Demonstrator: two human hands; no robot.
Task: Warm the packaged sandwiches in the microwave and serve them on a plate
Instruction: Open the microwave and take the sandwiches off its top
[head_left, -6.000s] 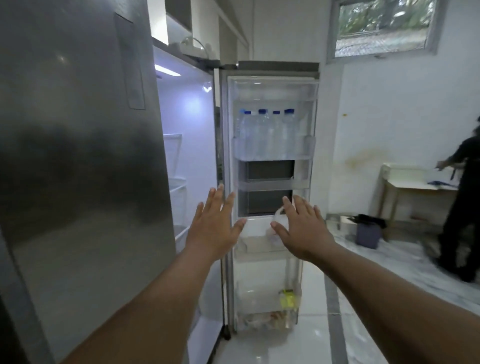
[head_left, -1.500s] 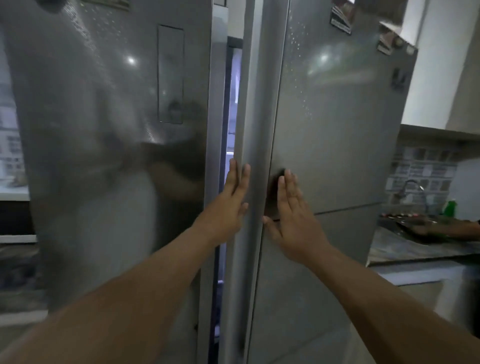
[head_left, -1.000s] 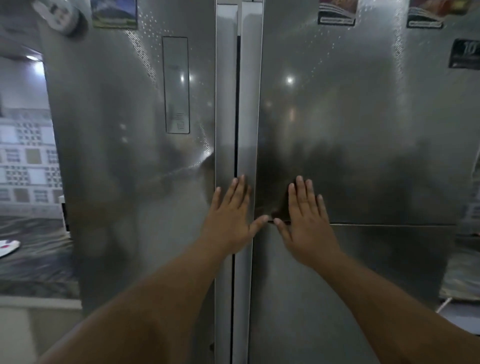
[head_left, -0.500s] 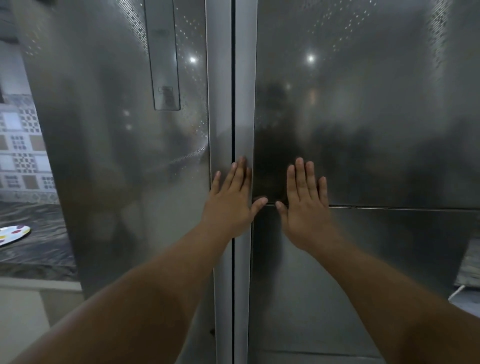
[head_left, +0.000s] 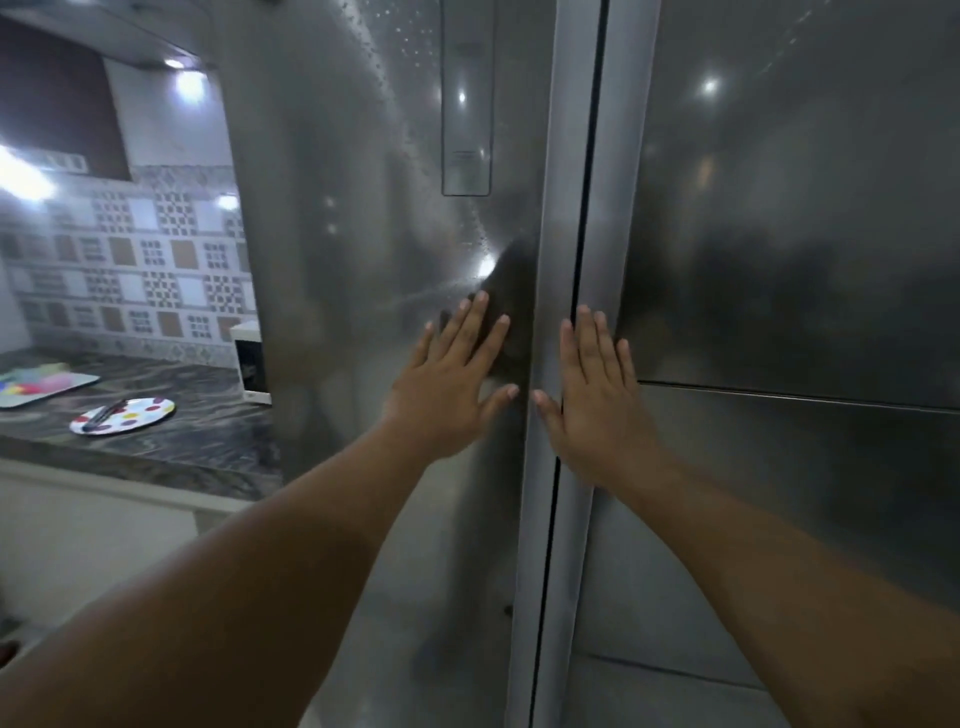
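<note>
— hands: left hand and right hand lie flat and spread on the shut fridge, holding nothing.
— sandwiches?
— none in sight. plate waits at 9 o'clock, microwave behind it. next, i think: go there.

Fridge door hides most of what looks like a microwave.
</note>
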